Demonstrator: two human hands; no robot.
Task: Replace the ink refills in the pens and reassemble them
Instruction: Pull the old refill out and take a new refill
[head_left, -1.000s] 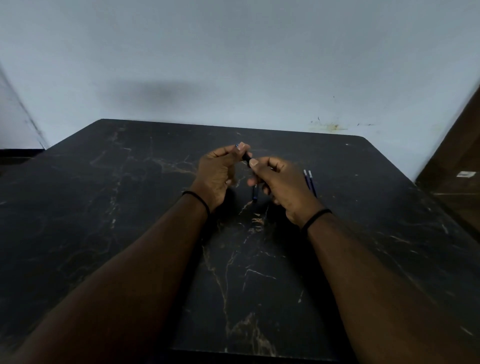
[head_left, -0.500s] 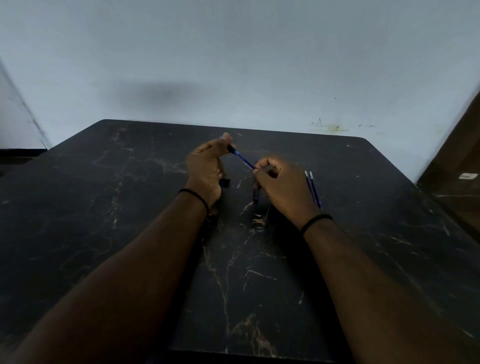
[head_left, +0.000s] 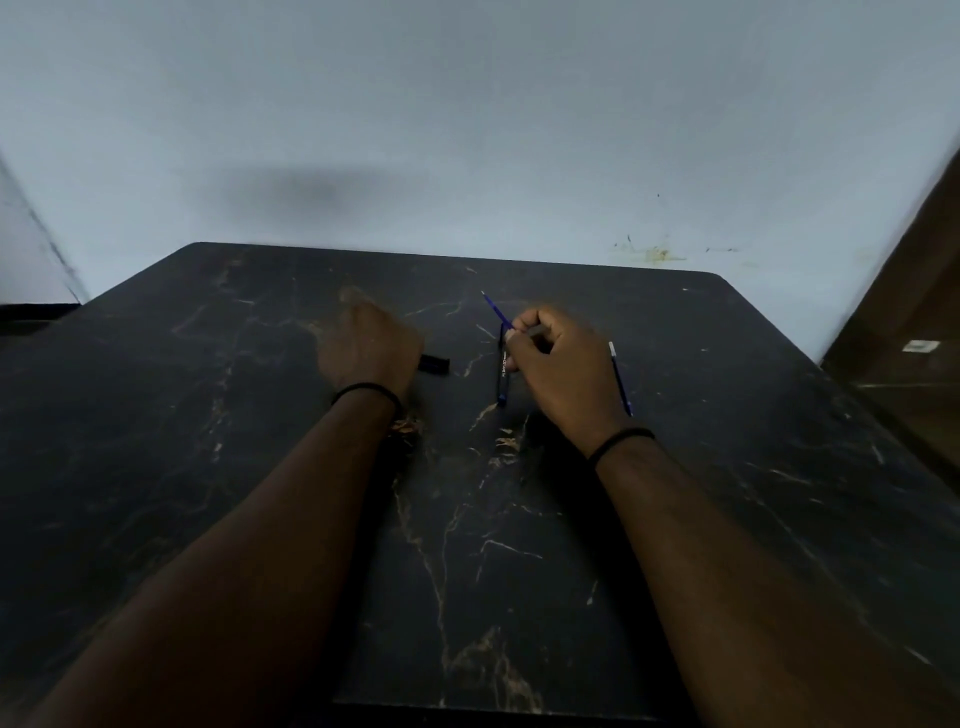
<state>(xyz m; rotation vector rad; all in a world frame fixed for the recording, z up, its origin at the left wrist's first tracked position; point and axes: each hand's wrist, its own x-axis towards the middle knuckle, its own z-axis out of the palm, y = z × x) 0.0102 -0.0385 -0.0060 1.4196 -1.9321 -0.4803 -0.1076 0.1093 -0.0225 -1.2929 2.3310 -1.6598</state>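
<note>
Fingers (head_left: 524, 332) of the right hand (head_left: 561, 369) curl in and pinch a thin blue refill (head_left: 496, 310) that pokes up and away from the knuckles, tip toward the far edge of the dark marbled table (head_left: 519, 545). A black pen barrel (head_left: 503, 382) lies on the table just beside and partly under that hand, its printed side up. The left hand (head_left: 371, 348) is blurred low over the table, with a short black pen piece (head_left: 434, 364) at its right edge — whether its fingers are spread or closing on that piece I cannot tell. More blue refills (head_left: 621, 382) lie beyond the right hand, near its outer side. The main risk, as I judge it, is mix-up: the refill in hand could be set down among the spare ones, and old and new would look alike. The round barrel and the small black piece could also roll or be nudged by a wrist — on this dark surface, black parts would be hard to find again.
</note>
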